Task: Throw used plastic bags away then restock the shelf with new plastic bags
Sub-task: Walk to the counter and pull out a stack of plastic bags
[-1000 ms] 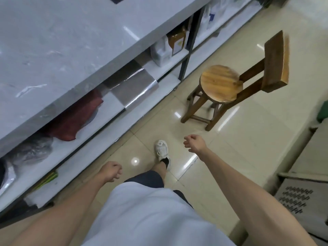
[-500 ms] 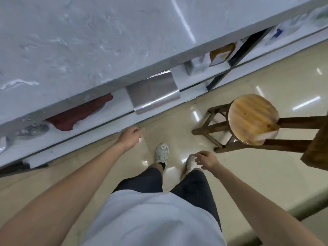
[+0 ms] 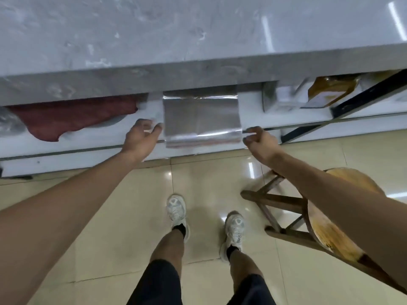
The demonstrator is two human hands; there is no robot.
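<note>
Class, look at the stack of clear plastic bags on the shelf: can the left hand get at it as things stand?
Probably yes: the left hand is open just beside the clear plastic bags, nothing between them.

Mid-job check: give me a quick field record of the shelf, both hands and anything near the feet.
shelf: white, under a grey stone counter
clear plastic bag stack: flat on the shelf, front edge overhanging
left hand: open, at the stack's left edge, contact unclear
right hand: fingers curled, at the stack's right front corner, grip unclear
red bags: on the shelf, left of the stack
wooden stool: on the floor, under the right forearm
</note>
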